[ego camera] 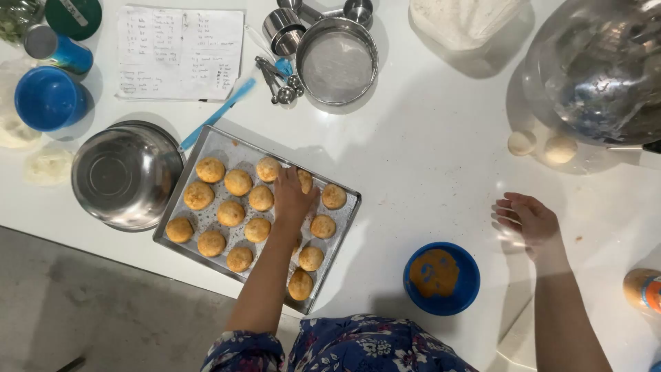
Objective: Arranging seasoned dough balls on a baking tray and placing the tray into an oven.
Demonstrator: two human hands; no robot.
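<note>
Our left hand (292,196) rests palm-down over a dough ball (305,180) on the baking tray (206,145), grip loosely cupped to seat it among the rows. Our right hand (531,222) hovers released above the counter (427,158), near the blue bowl (468,279) of orange coating.

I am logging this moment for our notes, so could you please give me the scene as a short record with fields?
surface: white table
left hand: left hand lies palm down on the baking tray, among the orange-coated dough balls
right hand: right hand hovers open above the table, holding nothing
near right hand: blue bowl of orange coating
uncoated: two pale dough balls by the large glass bowl
left of tray: empty steel bowl
behind tray: sieve, measuring spoons, handwritten sheet
</note>
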